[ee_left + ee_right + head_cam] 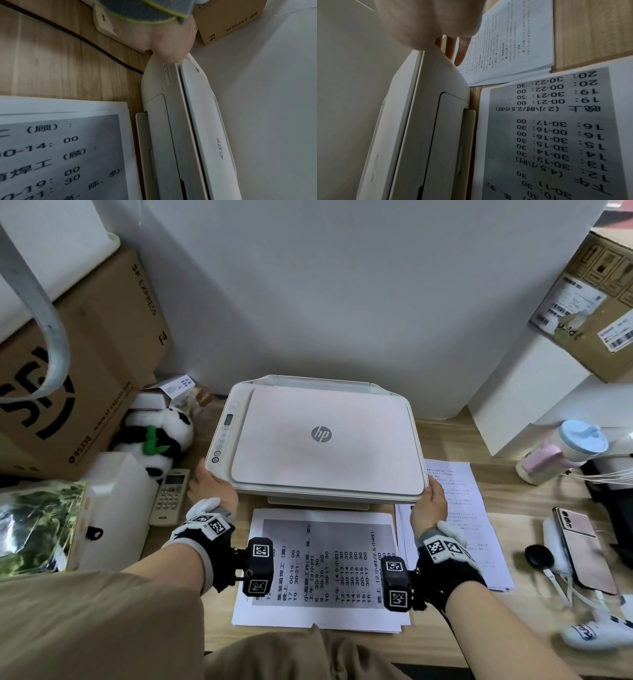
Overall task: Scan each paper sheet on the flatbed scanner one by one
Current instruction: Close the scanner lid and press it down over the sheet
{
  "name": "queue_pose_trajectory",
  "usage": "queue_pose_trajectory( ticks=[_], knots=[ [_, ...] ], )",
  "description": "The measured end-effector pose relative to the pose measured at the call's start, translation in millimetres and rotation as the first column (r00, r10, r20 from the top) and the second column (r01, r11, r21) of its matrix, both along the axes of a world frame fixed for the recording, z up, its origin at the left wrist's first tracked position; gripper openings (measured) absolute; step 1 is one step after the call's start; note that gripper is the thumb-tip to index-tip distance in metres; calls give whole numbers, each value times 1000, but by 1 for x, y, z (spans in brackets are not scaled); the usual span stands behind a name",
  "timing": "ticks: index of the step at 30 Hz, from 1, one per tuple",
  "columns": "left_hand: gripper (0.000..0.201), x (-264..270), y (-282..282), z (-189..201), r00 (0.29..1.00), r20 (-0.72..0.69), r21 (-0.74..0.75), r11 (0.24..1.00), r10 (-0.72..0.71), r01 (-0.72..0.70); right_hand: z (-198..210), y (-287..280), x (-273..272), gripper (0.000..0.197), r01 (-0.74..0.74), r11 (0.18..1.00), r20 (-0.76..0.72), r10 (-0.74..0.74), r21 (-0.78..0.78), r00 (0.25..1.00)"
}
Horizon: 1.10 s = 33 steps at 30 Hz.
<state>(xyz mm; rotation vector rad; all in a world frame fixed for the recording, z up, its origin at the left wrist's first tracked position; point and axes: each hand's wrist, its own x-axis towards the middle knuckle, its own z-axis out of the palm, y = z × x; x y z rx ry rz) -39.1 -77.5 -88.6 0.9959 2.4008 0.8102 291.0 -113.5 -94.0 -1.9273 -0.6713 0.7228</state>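
Squarely between both hands (pixel 212 489) (pixel 431 503), scanner (pixel 318 440).

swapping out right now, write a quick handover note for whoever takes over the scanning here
Left hand: at the front left corner of the scanner, holding its edge.
Right hand: at the front right corner, fingers down along the side; neither hand holds paper.
Scanner lid is shut and flat; whether a sheet is inside cannot be seen.
Stack with the grey printed timetable lies on the desk in front of the scanner.
Second stack of text pages lies to the right, partly under the right hand.
Done: cannot tell which sheets are scanned.
Left: lift the lid, check the glass, scan the sheets one by one.
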Motion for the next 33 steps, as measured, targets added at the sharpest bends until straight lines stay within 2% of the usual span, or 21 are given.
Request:
queue_pose_trajectory(
  ticks=[33],
  knots=[
    [44, -2, 2, -3, 1000, 11, -18, 1000, -1, 2, -2, -2, 2, 38, -11, 1000, -6, 11, 15, 1000]
  ],
)
